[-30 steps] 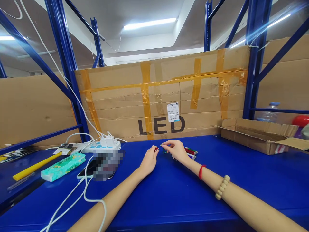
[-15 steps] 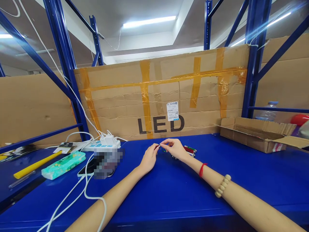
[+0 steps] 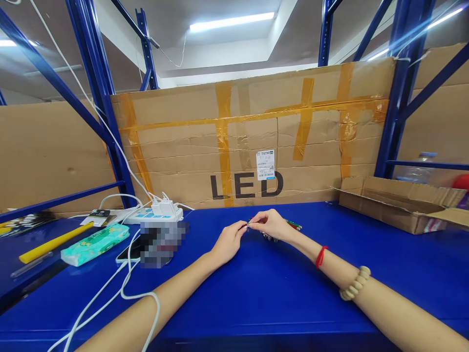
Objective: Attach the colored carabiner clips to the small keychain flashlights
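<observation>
My left hand (image 3: 227, 243) rests low over the blue tabletop (image 3: 286, 293), its fingers pinched together. Meeting it tip to tip is my right hand (image 3: 271, 226), with thumb and forefinger also closed in a pinch. A tiny shiny metallic piece (image 3: 248, 226) shows between the fingertips of both hands; it is too small to name. Behind and under my right hand lie slim red and green items (image 3: 294, 225), partly hidden by the wrist. Small silvery parts (image 3: 270, 237) sit just below that hand.
On the left are a white power strip (image 3: 154, 215) with chargers, a blurred-out phone (image 3: 134, 248), white cables (image 3: 156, 313), a green tissue pack (image 3: 94, 244) and a yellow rod (image 3: 54, 243). An open cardboard box (image 3: 384, 208) stands at right. A large cardboard panel (image 3: 176, 156) closes the back.
The whole view has shifted slightly, so both hands appear a little further right. They stay fingertip to fingertip, and the right hand now covers more of the red and green items.
</observation>
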Demonstrator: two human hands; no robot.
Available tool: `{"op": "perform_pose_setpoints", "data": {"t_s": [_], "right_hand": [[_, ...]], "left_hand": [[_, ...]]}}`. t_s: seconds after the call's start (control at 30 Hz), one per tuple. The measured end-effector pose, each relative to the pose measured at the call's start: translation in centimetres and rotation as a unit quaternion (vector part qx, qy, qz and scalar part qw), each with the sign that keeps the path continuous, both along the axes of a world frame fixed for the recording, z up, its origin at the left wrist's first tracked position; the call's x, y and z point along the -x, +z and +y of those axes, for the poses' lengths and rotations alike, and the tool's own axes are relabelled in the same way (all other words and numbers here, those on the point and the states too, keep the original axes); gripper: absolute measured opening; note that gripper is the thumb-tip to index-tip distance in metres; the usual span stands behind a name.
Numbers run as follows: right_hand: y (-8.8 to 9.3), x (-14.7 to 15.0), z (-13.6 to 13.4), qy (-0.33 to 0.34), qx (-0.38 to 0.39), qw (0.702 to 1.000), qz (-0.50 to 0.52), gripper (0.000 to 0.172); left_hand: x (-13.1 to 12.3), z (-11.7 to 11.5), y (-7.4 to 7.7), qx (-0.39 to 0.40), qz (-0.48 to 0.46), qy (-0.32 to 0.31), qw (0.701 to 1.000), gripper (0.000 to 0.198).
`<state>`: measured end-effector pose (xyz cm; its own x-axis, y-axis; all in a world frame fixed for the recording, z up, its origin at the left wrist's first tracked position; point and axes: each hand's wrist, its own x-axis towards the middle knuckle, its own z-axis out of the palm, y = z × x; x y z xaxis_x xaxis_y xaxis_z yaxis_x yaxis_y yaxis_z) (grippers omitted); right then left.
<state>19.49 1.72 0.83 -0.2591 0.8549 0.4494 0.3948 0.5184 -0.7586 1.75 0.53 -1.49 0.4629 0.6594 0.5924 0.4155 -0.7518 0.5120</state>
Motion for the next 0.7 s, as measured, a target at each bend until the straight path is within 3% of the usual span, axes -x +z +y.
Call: {"op": "perform_pose_setpoints", "data": {"t_s": [0.33,0.7], "right_hand": [[-0.1,1.0,-1.0,-0.038,0.068,0.996,0.045,0.031],[2.0,0.1,-1.7,-0.016,0.094,0.995,0.04,0.037]], "left_hand": [[0.1,-0.1,0.1,-0.006,-0.004,0.021,1.0,0.026],[-1.1,-1.2,0.6,0.01,-0.039,0.039,0.998,0.03]]}}
